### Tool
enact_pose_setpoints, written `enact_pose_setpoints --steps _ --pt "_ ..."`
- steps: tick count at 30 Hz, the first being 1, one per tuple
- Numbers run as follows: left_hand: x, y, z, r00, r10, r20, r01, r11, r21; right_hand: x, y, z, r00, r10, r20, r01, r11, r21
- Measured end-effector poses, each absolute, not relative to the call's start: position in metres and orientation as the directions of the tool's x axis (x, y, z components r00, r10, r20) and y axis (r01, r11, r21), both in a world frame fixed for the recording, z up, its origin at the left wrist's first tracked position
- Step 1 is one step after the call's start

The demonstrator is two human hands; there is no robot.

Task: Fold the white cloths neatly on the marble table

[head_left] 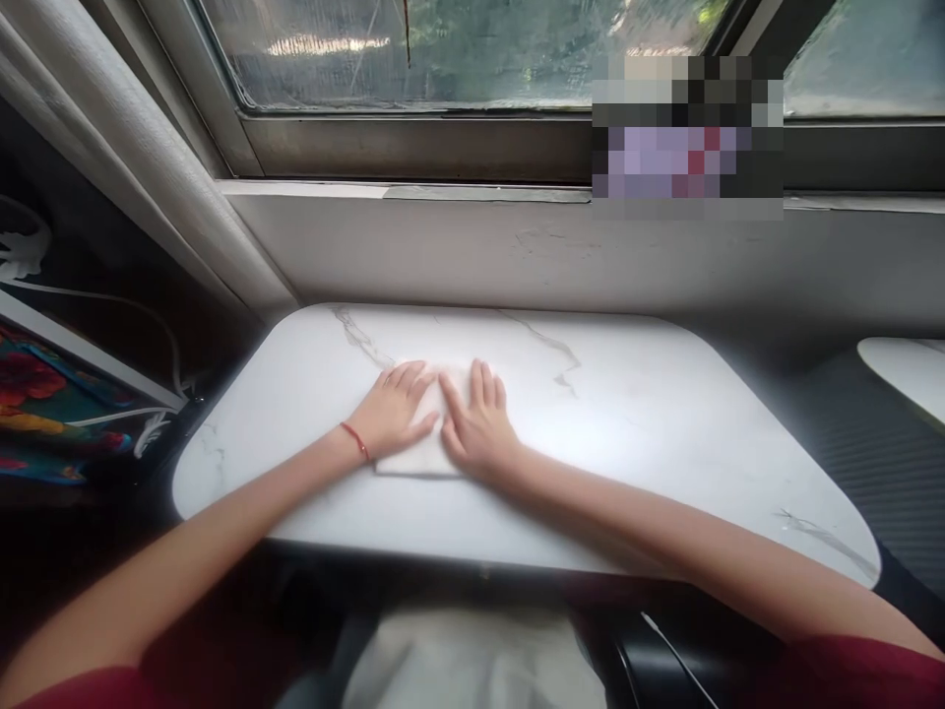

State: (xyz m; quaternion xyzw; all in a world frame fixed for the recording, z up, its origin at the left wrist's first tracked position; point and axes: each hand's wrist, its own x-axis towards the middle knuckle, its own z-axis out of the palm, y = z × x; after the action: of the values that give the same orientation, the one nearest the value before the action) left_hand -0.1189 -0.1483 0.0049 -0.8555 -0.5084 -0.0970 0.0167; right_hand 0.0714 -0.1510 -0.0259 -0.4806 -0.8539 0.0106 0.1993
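Observation:
A thin white rectangular piece (417, 461), perhaps folded cloth or paper, lies flat on the white marble-patterned table (627, 414). My left hand (393, 409), with a red string bracelet at the wrist, rests palm down on its left part, fingers stretched out. Across from it, my right hand (479, 425) presses palm down on the right part, fingers extended and somewhat apart. Both hands cover much of the piece, so its front edge shows best. Neither hand grips anything.
Behind the table rises a pale wall below a window (458, 59). A light curtain (133, 128) hangs at the left, near white cables (152, 430) and a flowered cloth (44, 404). Another white tabletop (912, 374) stands at the right.

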Motion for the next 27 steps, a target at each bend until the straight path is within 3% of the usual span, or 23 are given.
enact_pose_setpoints --steps 7,19,27 --pt "-0.144 -0.087 0.014 0.356 0.928 0.114 0.927 -0.366 0.084 0.039 -0.073 -0.028 -0.468 0.807 0.361 0.8 0.56 -0.216" --pt "-0.173 -0.036 -0.005 0.278 0.921 0.273 0.927 -0.332 0.176 0.01 -0.007 -0.025 -0.461 0.801 0.382 0.797 0.563 -0.218" --pt "-0.185 -0.027 -0.01 0.21 0.937 0.281 0.941 -0.271 0.202 -0.007 0.007 -0.02 -0.499 0.8 0.334 0.798 0.574 -0.183"
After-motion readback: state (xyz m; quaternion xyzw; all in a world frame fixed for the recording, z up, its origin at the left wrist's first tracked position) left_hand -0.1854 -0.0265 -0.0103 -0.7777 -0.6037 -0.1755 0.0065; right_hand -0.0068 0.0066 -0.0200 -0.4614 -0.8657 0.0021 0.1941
